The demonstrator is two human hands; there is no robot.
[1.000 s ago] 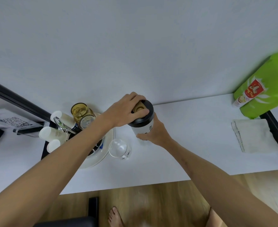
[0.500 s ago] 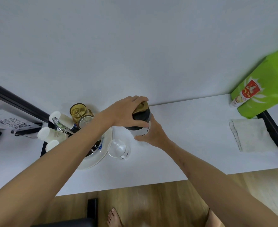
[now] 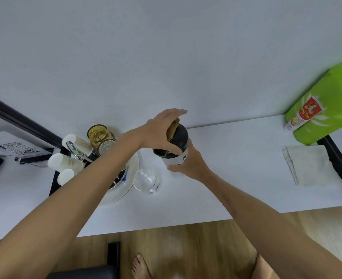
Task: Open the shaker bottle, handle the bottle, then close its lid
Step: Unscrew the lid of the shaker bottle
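So my left hand (image 3: 162,131) is clamped over the lid (image 3: 179,135) from above while my right hand (image 3: 190,164) grips the shaker bottle (image 3: 176,158), upright near the counter's (image 3: 236,174) back edge.

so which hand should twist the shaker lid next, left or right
Left, most likely. The left hand is on top of the black lid, fingers wrapped over it, while the right hand grips the white shaker bottle body from the side, well placed to brace it on the white table.
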